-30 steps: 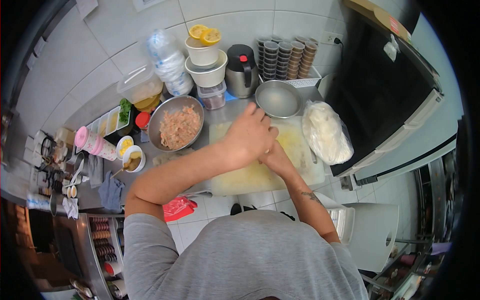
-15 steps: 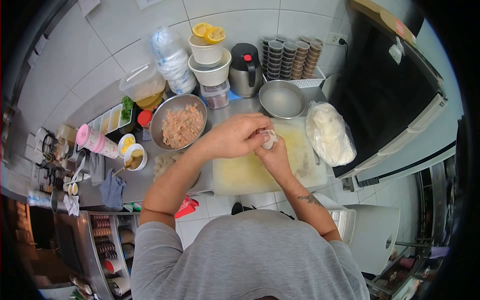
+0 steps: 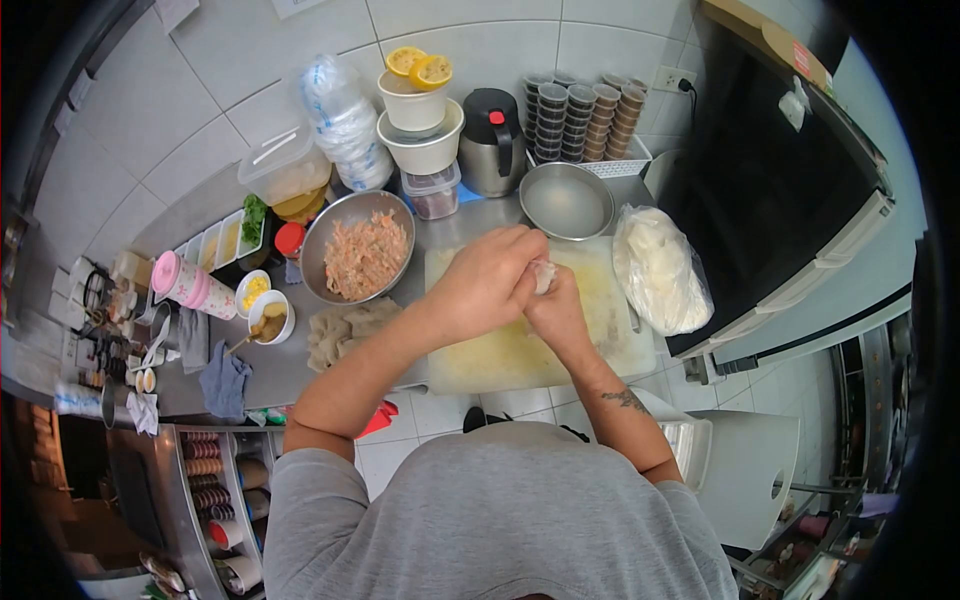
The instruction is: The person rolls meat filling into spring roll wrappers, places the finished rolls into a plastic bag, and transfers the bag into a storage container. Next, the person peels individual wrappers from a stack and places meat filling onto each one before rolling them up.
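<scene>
Above the yellow-stained cutting board (image 3: 480, 350), my left hand (image 3: 490, 280) and my right hand (image 3: 558, 315) meet around a small pale dough wrapper (image 3: 543, 275). The fingers of both hands are closed on it, and most of the wrapper is hidden between them. To the left, a metal bowl (image 3: 312, 240) holds a pinkish, shredded filling (image 3: 367, 252). Several pale folded pieces (image 3: 347, 330) lie on the counter beside my left forearm. On the board's right edge rests a clear bag of white dough (image 3: 660, 270).
Behind the board stand a shallow metal bowl (image 3: 566, 200), a thermos jug (image 3: 490, 150) and stacked white tubs (image 3: 420, 140). White cups (image 3: 270, 318), a pink tumbler (image 3: 195, 285) and a blue cloth (image 3: 226, 378) are at the left. A dark fridge (image 3: 770, 190) bounds the right.
My left hand has shifted slightly and closed further over the wrapper, which now shows less. My left forearm has moved, so more of the folded pieces are visible.
</scene>
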The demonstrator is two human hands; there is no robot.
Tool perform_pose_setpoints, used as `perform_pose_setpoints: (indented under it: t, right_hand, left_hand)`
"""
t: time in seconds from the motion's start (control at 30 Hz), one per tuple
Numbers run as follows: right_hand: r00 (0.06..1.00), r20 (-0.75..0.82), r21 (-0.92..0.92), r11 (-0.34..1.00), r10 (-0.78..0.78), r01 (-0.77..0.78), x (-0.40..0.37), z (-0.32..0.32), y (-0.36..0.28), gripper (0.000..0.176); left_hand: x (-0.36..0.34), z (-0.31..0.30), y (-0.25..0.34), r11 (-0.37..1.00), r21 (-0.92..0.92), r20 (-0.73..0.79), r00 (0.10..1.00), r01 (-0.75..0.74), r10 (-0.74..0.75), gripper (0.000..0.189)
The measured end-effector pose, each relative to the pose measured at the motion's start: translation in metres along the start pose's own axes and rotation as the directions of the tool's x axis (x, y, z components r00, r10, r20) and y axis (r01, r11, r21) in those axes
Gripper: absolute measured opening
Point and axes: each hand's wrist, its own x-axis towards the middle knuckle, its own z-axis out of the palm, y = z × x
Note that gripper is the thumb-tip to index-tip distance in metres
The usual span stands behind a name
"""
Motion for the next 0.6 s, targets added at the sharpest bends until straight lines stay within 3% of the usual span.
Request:
perform_pose_setpoints:
  t: [0.07, 0.17, 0.27, 0.37, 0.47, 0.6]
  right_hand:
    - [0.999, -0.006, 0.023, 0.999, -0.048, 0.048, 0.001, -0.003, -0.002, 0.007]
    - [0.994, -0.083, 0.136, 0.989, 0.077, -0.065, 0.002, -0.001, -0.013, 0.007]
    - [0.995, -0.101, 0.039, 0.999, -0.016, 0.020, 0.007, -0.006, -0.006, 0.011]
    - [0.993, -0.103, 0.017, 0.998, -0.053, 0.056, 0.008, -0.011, 0.003, 0.012]
    - [0.995, -0.086, 0.123, 0.991, -0.050, 0.060, 0.006, -0.008, 0.004, 0.011]
    - [0.994, -0.109, 0.110, 0.994, -0.008, 0.020, 0.005, 0.000, -0.002, 0.012]
  left_hand:
    - [0.000, -0.002, 0.009, 1.000, -0.009, -0.055, 0.998, 0.014, -0.015, 0.017]
    - [-0.005, -0.002, 0.013, 0.993, -0.087, -0.119, 0.989, 0.077, -0.087, 0.020]
    - [-0.014, -0.001, 0.009, 1.000, -0.007, -0.202, 0.979, -0.026, 0.024, 0.028]
    - [-0.026, 0.007, 0.014, 0.997, 0.068, -0.183, 0.982, -0.023, 0.035, 0.040]
    - [-0.029, 0.016, 0.009, 0.982, 0.177, -0.202, 0.974, -0.067, 0.103, 0.050]
    - [-0.031, 0.017, 0.013, 0.979, 0.202, -0.206, 0.975, -0.036, 0.078, 0.051]
